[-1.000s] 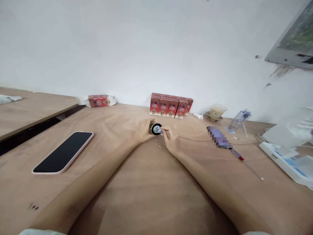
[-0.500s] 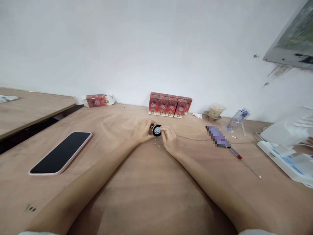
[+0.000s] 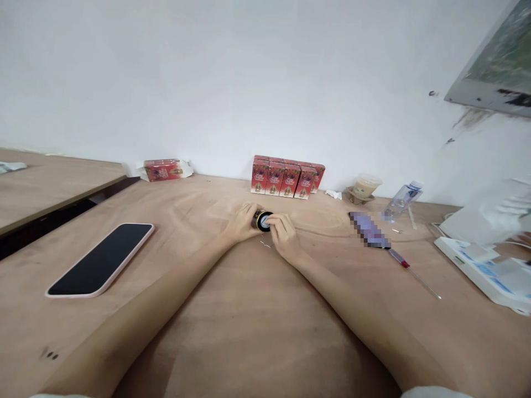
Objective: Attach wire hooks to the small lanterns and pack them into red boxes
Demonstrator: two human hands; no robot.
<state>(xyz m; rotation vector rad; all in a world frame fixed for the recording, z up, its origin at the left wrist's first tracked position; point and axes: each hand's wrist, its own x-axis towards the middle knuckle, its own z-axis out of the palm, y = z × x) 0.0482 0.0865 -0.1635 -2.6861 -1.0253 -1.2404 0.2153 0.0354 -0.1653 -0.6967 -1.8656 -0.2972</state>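
A small black round object with a gold rim (image 3: 261,220) lies tilted in my left hand (image 3: 243,224), its pale inner face turned toward me. The fingers of my left hand wrap around its left side. My right hand (image 3: 284,235) is closed, with its pinched fingertips on the pale face; anything between those fingertips is too small to make out. A thin bent wire (image 3: 265,244) shows on the table just below the object, partly hidden by my right hand.
Several red boxes (image 3: 282,178) stand by the wall. An opened red box (image 3: 162,169) lies back left, a phone (image 3: 102,260) at left. On the right are a cup (image 3: 365,188), a bottle (image 3: 403,200), another phone (image 3: 369,229), a screwdriver (image 3: 415,273) and a power strip (image 3: 483,273).
My right hand has shifted slightly left, and its fingertips now cover more of the pale face. Less of the wire shows. My left hand keeps its hold.
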